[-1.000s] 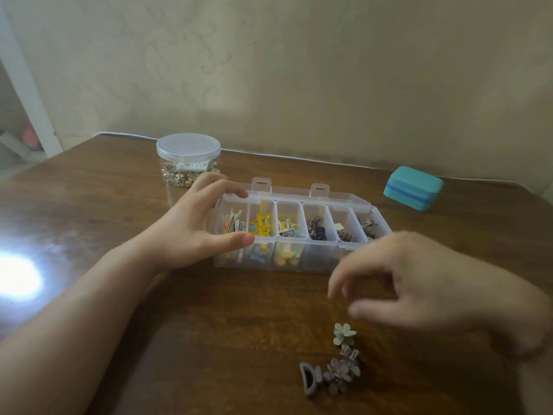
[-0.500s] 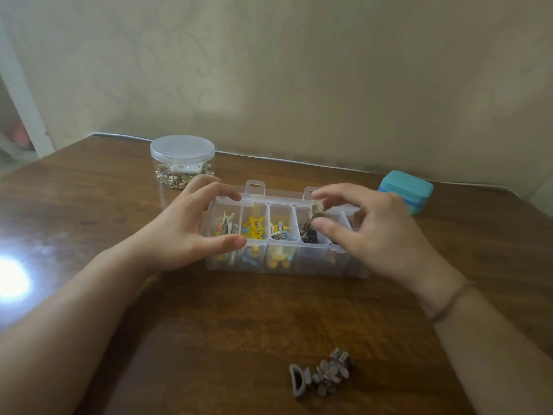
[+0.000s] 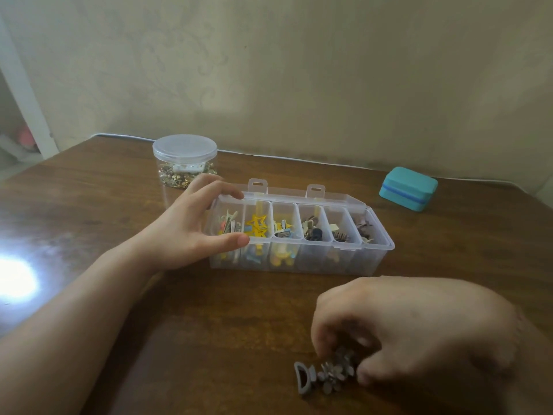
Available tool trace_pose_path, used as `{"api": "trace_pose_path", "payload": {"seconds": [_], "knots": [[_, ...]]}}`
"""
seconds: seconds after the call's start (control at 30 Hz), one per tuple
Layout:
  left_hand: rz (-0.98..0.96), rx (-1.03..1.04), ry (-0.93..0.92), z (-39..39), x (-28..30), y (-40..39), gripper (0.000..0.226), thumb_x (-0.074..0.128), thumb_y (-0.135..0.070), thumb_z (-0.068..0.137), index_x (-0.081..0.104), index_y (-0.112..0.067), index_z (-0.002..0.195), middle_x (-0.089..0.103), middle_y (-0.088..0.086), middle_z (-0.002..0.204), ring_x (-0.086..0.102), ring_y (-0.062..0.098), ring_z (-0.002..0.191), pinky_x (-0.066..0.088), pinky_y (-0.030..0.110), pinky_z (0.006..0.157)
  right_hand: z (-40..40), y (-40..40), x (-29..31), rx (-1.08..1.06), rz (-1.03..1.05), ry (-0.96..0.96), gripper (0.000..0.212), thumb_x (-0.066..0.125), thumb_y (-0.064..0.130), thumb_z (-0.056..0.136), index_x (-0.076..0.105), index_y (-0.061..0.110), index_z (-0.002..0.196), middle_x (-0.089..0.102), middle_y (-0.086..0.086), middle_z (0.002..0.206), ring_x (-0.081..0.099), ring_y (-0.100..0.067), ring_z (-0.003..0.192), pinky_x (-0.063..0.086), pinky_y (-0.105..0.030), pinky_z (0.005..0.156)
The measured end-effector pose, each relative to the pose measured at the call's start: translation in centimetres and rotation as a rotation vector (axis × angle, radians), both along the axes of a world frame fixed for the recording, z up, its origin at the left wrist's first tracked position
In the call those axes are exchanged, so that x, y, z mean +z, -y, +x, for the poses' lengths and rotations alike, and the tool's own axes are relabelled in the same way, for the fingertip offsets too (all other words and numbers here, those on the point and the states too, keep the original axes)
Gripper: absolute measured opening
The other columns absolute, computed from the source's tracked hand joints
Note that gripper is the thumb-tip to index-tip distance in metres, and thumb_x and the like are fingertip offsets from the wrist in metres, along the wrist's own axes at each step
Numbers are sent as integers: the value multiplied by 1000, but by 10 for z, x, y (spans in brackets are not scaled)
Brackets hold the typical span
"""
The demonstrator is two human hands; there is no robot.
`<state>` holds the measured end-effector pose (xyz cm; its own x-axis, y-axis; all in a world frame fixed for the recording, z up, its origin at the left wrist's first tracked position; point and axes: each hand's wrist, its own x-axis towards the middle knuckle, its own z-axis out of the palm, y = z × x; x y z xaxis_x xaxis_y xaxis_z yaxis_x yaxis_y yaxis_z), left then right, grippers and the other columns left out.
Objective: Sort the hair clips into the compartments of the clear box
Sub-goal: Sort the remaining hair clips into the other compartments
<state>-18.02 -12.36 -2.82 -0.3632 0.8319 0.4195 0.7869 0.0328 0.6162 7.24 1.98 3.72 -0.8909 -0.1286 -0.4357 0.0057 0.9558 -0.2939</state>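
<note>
The clear box (image 3: 302, 259) lies open mid-table, its several compartments holding coloured clips, among them yellow star clips (image 3: 258, 225). My left hand (image 3: 194, 229) clasps the box's left end, thumb on the front rim and fingers on the back rim. Near the table's front edge lies a small heap of grey flower clips (image 3: 335, 371) with a grey claw clip (image 3: 302, 380) at its left. My right hand (image 3: 413, 327) is down on that heap, fingertips curled around a flower clip at its top right; the fingers hide the contact.
A round clear jar (image 3: 184, 158) with a lid and gold bits inside stands behind the box at the left. A teal case (image 3: 407, 188) sits at the back right. A white cable runs along the wall. Glare marks the wooden table (image 3: 89, 199) at the left.
My right hand carried a clip from the table to a middle compartment, then came back down to the grey heap. One flower clip is gone from the heap. The left hand stayed put.
</note>
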Motion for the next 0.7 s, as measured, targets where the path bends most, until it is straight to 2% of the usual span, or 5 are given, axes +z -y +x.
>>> {"api": "trace_pose_path", "payload": {"seconds": [0.07, 0.23, 0.43, 0.6, 0.7], "knots": [[0, -1, 1, 0, 0, -1, 68, 66, -69, 63, 55, -35, 121, 42, -13, 124, 42, -1, 122, 32, 6, 94, 0, -5, -2, -35, -32, -5, 33, 71, 17, 81, 58, 41, 99, 58, 15, 100, 56, -5, 87, 53, -31, 74], [-5, -5, 8, 0, 1, 0, 68, 66, -69, 63, 55, -36, 121, 42, -16, 124, 42, -4, 121, 32, 5, 93, 7, -24, 16, -171, -234, -170, 21, 71, 12, 85, 67, 29, 95, 66, 10, 92, 63, -5, 85, 49, -15, 69], [0, -2, 0, -1, -1, 0, 69, 66, -70, 63, 55, -36, 121, 43, -11, 124, 43, 2, 121, 35, 14, 97, 0, -16, 2, -87, -95, 135, 34, 75, 29, 80, 60, 40, 109, 64, 10, 98, 59, -4, 81, 54, -33, 75], [2, -2, 8, 0, 0, 0, 69, 66, -71, 62, 54, -36, 121, 43, -12, 124, 42, -1, 121, 34, 12, 97, 4, -23, 8, -138, -155, -43, 15, 70, 20, 86, 68, 31, 95, 67, 16, 93, 63, -2, 86, 51, -20, 73], [-1, 0, 8, 0, -1, 0, 69, 66, -71, 62, 54, -36, 121, 42, -10, 125, 42, 1, 121, 34, 15, 97, 0, -32, 9, -312, -265, -571, 16, 73, 19, 81, 69, 33, 88, 67, 16, 85, 63, -2, 78, 44, -8, 63]]}}
